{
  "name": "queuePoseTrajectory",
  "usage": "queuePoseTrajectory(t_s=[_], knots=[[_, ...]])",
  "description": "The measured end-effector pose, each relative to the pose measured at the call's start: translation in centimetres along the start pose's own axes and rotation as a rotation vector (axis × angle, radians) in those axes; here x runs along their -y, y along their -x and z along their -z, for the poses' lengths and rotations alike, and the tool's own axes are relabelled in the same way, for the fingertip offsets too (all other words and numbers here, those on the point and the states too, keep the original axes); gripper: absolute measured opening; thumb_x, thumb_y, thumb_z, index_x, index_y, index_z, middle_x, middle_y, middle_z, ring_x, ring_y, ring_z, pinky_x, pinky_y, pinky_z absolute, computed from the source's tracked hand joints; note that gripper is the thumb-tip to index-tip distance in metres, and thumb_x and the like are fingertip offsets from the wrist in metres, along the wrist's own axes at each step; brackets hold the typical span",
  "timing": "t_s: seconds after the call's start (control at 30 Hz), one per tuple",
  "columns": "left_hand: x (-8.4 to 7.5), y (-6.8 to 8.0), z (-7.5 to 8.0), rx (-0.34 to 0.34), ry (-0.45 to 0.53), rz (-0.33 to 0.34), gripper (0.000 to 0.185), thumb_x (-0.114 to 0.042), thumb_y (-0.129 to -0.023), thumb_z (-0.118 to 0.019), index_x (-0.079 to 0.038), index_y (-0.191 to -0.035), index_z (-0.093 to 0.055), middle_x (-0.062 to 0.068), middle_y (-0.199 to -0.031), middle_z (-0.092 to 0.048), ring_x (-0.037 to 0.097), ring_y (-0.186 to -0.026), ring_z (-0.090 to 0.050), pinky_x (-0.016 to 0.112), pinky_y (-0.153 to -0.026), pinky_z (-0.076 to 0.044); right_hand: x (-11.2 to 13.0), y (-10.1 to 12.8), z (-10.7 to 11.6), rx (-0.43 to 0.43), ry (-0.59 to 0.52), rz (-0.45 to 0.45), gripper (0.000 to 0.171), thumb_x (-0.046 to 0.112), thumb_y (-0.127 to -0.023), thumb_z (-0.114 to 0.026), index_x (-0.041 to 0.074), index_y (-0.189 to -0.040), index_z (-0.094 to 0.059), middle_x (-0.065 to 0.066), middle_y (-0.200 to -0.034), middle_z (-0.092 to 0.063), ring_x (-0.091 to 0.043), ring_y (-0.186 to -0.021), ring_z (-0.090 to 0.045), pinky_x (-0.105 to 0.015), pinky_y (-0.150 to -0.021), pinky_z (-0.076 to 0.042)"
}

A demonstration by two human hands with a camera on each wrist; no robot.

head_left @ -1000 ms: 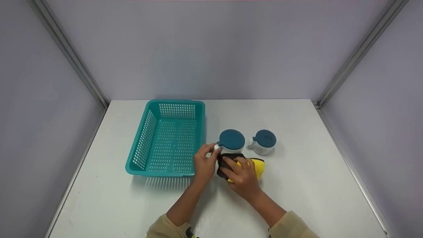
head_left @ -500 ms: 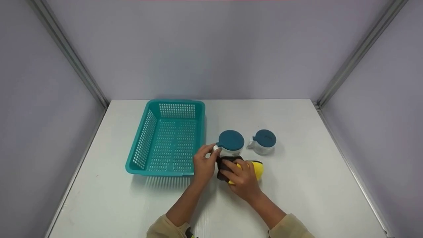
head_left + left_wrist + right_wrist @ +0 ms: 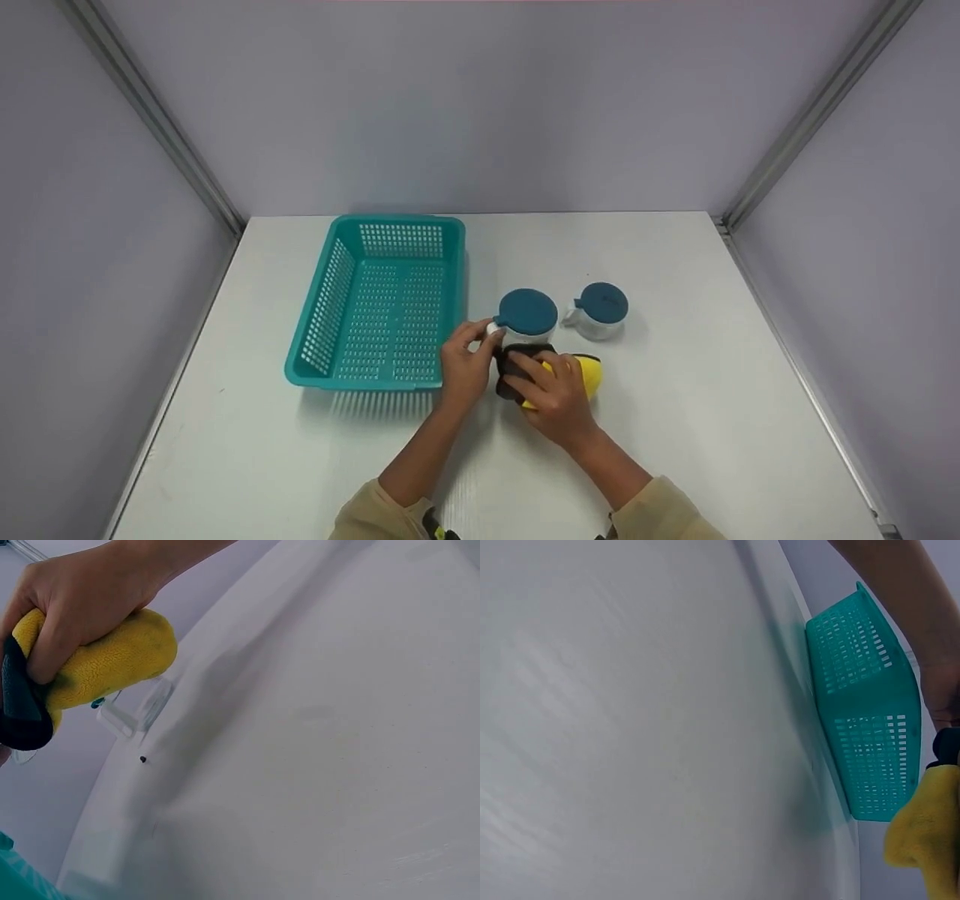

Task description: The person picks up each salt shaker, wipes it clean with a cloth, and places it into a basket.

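Observation:
A clear cup with a dark teal lid (image 3: 527, 310) stands on the white table just right of the teal basket (image 3: 379, 311). My left hand (image 3: 486, 339) pinches this cup's white handle. My right hand (image 3: 525, 371) grips a yellow and black cloth (image 3: 589, 373) and presses it against the cup's near side. In the left wrist view the right hand (image 3: 75, 592) is curled around the yellow cloth (image 3: 112, 660). The right wrist view shows an edge of the cloth (image 3: 926, 840) beside the basket (image 3: 866, 712).
A second clear cup with a teal lid (image 3: 602, 304) stands to the right of the first. The perforated basket holds nothing. The white table (image 3: 712, 405) is closed in by lavender walls with metal corner rails (image 3: 810, 120).
The right hand and cloth have shifted slightly along the cup's near side. The left hand keeps its pinch on the handle. The head view has tilted a little.

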State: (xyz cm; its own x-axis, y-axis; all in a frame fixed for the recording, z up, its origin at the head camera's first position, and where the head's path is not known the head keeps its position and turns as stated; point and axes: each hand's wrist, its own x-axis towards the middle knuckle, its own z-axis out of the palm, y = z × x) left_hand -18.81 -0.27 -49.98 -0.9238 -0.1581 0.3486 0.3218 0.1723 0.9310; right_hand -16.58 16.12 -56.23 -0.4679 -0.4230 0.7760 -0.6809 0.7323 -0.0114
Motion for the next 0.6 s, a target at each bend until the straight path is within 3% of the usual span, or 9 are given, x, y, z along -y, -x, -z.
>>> queuePoseTrajectory(t_s=[0.6], knots=[[0.00, -0.10, 0.37, -0.001, 0.060, 0.028, 0.014, -0.002, -0.089, -0.070, 0.003, -0.102, -0.073, 0.014, -0.087, -0.066, 0.019, -0.079, -0.064, 0.025, -0.065, -0.058, -0.35, -0.18, -0.33, -0.061, -0.073, 0.005, 0.019, 0.020, -0.085, -0.067, 0.019, -0.099, -0.080, -0.001, -0.122, -0.069, -0.027, -0.104, -0.056, -0.040, -0.083, -0.045]])
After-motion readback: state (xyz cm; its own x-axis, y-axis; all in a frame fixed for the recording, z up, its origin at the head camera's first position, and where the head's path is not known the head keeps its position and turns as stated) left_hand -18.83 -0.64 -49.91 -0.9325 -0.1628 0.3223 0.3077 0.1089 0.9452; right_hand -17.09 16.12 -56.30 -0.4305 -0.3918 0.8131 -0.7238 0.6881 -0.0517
